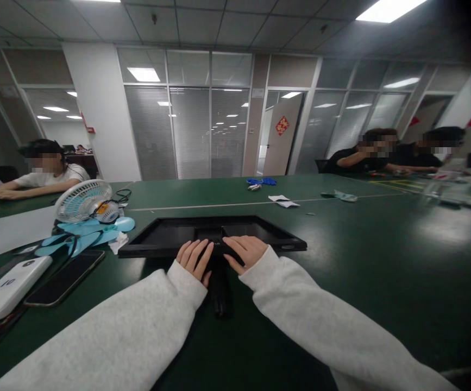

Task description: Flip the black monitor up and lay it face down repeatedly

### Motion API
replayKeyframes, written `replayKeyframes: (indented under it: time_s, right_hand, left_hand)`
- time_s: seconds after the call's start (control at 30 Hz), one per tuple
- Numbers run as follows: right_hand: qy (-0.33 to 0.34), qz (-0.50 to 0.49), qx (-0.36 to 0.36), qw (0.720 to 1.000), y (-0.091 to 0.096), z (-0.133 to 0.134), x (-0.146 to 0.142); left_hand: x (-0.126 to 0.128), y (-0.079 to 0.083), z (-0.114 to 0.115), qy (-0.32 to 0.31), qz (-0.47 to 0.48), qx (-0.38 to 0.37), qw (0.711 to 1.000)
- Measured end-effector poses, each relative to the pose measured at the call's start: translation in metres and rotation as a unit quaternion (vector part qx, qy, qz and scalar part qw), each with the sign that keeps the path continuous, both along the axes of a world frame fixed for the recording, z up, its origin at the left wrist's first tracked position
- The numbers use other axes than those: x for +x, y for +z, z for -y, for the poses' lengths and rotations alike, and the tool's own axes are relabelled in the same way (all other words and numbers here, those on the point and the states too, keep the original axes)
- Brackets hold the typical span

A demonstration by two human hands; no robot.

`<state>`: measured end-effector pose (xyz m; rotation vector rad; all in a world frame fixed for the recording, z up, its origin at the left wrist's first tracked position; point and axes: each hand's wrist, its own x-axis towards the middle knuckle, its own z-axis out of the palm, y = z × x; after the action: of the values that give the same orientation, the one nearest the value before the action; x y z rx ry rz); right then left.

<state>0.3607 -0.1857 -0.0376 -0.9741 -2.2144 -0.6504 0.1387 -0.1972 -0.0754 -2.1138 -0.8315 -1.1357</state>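
A wide black monitor [157, 239] lies tilted almost flat on the green table in front of me. A dark post, its stand [219, 293], sticks out toward me from below the near edge. My left hand [194, 259] grips that edge just left of the middle, with fingers over the top and the thumb lower down. Close beside it, my right hand [248, 252] holds the same edge, fingers bent across it and thumb underneath. The two hands are slightly apart. What lies beneath the monitor is hidden.
On my left are a small white fan [83, 200], light-blue fan blades [84, 234], a dark phone [66, 278] and a white power bank [13, 288]. Farther off lie blue gloves [262, 182] and paper pieces [283, 201]. Several people sit around the green table [382, 282].
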Motion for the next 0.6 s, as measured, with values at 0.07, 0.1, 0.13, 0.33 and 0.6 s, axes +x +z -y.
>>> replayKeyframes:
  time_s: [0.07, 0.1, 0.13, 0.33, 0.6]
  right_hand:
    - [-0.006, 0.003, -0.003, 1.0, 0.001, 0.0, 0.0]
    - [-0.009, 0.007, -0.006, 1.0, 0.001, 0.001, -0.001]
    - [-0.013, 0.01, -0.008, 1.0, 0.001, 0.001, -0.002]
    - [-0.077, 0.023, -0.045, 0.996, 0.002, 0.006, -0.009]
    - [-0.329, 0.04, -0.272, 0.904, 0.038, 0.002, 0.042]
  left_hand:
    - [-0.001, -0.001, 0.0, 0.0, -0.001, 0.0, 1.0]
    - [-0.001, -0.001, -0.001, 0.0, 0.0, 0.001, 1.0]
    - [-0.002, -0.002, -0.001, 0.001, 0.001, 0.002, 1.0]
    - [-0.001, 0.01, 0.003, 0.032, -0.062, 0.013, 0.998]
    - [-0.081, 0.045, -0.007, 0.3, -0.112, -0.17, 0.932]
